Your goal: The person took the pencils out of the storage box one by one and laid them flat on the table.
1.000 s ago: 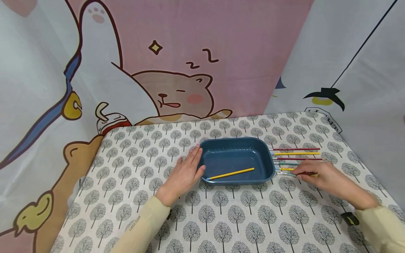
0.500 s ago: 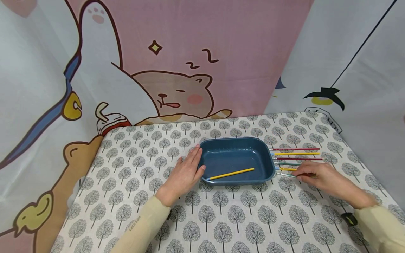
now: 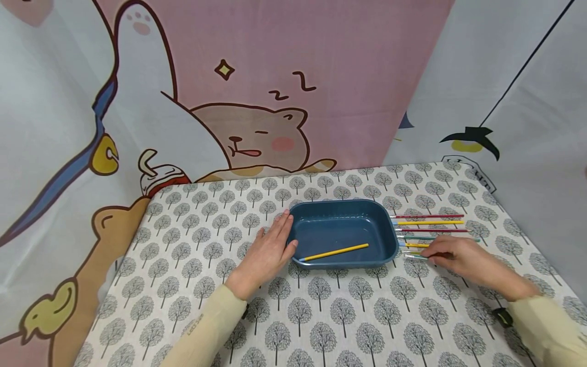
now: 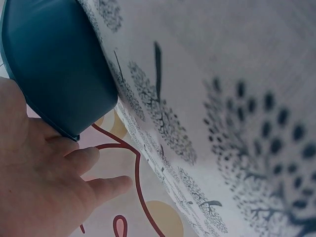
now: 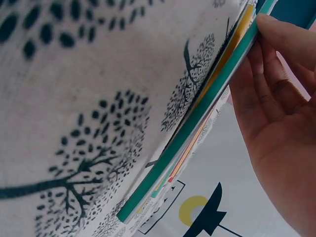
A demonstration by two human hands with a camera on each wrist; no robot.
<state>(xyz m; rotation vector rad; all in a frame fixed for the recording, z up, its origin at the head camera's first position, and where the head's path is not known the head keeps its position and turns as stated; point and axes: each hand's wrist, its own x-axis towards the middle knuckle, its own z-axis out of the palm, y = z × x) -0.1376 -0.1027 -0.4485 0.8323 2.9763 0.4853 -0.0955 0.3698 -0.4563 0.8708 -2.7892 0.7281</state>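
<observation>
My right hand pinches a thin paintbrush with a green handle between thumb and fingers, just above or on the cloth. In the head view its silvery front end sticks out to the left of the fingertips. Beside the hand, several thin brushes with red, yellow and teal handles lie in a row, among them a yellow one. Straight fingers of my left hand rest against the left rim of a dark blue tray. Inside the tray lies one yellow stick with a light blue tip.
A cloth with a tree print covers the table. Printed curtains stand behind and at both sides. The row of brushes begins close to the tray's right wall.
My right hand has shifted slightly left, and the held brush's front end has come a little nearer to me. More of a teal handle shows right of the hand. The left hand stays put.
</observation>
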